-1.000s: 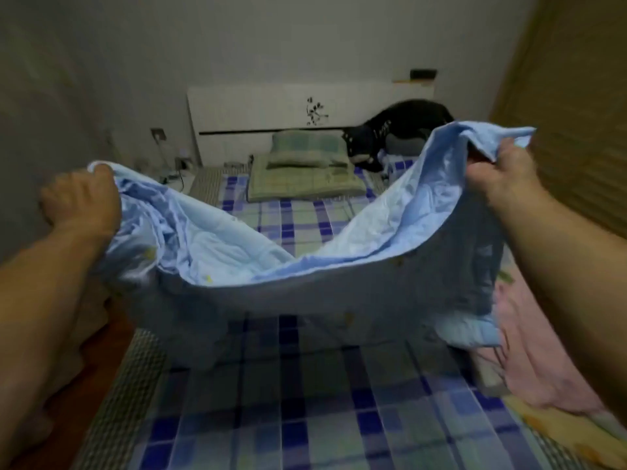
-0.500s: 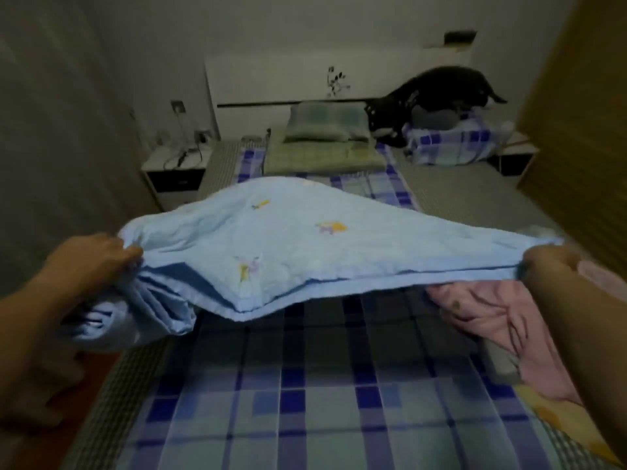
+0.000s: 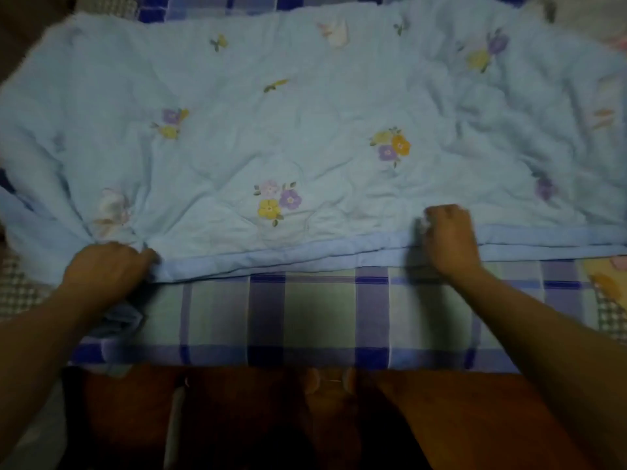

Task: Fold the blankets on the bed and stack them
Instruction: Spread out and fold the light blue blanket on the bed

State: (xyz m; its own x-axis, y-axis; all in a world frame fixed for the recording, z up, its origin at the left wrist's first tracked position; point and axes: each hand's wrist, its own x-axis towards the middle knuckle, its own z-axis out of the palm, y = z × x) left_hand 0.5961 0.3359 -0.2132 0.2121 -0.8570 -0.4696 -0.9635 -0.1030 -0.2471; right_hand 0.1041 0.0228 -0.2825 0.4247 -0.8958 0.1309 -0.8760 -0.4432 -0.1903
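Observation:
A light blue quilted blanket (image 3: 305, 130) with small flower prints lies spread flat across the bed, folded double, its darker blue border running along the near edge. My left hand (image 3: 105, 266) grips that near edge at the left, where the cloth bunches up. My right hand (image 3: 448, 232) holds the same border further right, its fingers curled over the layered edge. The blanket fills most of the view from left to right.
The bed's blue and green checked sheet (image 3: 305, 317) shows between the blanket and the foot edge. A yellow patterned cloth (image 3: 607, 279) peeks in at the right. Below the bed edge is reddish-brown floor (image 3: 237, 418) with my foot (image 3: 329, 391) on it.
The blanket was held up in the air between both hands, then lowered; now it lies flat on the bed. My view has tilted down, so the headboard and far end are out of sight.

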